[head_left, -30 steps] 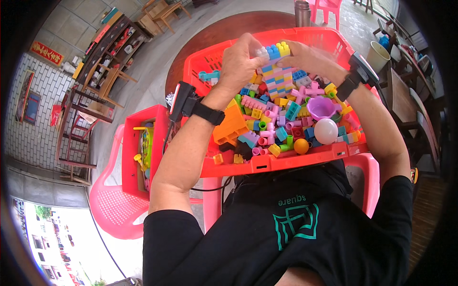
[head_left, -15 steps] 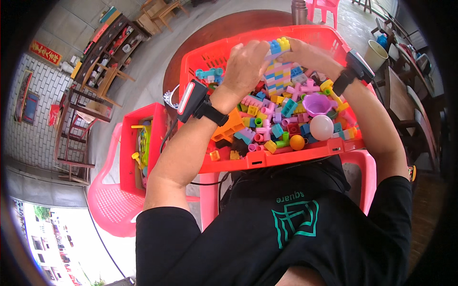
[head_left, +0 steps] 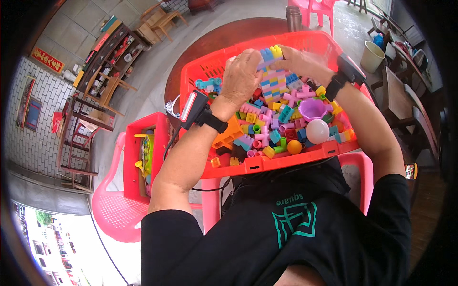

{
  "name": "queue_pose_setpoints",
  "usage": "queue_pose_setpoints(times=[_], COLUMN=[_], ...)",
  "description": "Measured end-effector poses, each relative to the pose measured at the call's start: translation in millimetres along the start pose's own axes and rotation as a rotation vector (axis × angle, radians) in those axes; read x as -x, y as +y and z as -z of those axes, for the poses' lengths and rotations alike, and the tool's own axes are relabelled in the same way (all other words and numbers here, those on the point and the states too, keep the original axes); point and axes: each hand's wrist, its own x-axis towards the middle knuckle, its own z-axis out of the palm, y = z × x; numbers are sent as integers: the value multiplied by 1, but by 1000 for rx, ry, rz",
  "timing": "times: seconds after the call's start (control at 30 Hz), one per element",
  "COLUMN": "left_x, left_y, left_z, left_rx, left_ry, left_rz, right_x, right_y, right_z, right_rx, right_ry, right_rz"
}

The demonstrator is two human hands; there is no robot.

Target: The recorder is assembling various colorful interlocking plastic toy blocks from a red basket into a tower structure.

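Lying near the front of the red basket [head_left: 286, 161] are an orange ball [head_left: 294, 147] and a white ball [head_left: 317, 131]. Farther in, over loose blocks [head_left: 286, 114], the left hand [head_left: 242, 75] and right hand [head_left: 300, 62] have fingers gripping a brick tower [head_left: 274, 82] near its top. Beyond stands a flask [head_left: 294, 20].

The camera rides on the wearer's head, left of its twin, and looks steeply down and forward over the chest. Nearest it is the black shirt [head_left: 338, 243], spreading across the bottom. The forearms [head_left: 183, 157] lead away to the left hand [head_left: 242, 74] and right hand [head_left: 300, 62], near but farther off, above the middle over the red basket [head_left: 288, 159]. Past that the fisheye reaches the table [head_left: 224, 38] and floor [head_left: 200, 28], bending the distant brick wall [head_left: 36, 112] around its left rim, a bright opening [head_left: 71, 243] low beside it.
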Motion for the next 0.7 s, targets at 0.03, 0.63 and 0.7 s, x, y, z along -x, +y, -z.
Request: queue_pose_setpoints(times=[0.03,0.63,0.7], left_x=[0,15,13], left_y=[0,-12,-25], left_z=[0,-27,-17], left_rx=[-1,602,335], left_ry=[8,-128,-432], left_rz=[0,498,319], right_x=[-3,-15,-14], right_y=[6,43,40], right_z=[-2,-23,-23], right_rx=[27,-240,-158], right_ry=[-10,-102,-24], right_rz=[9,184,133])
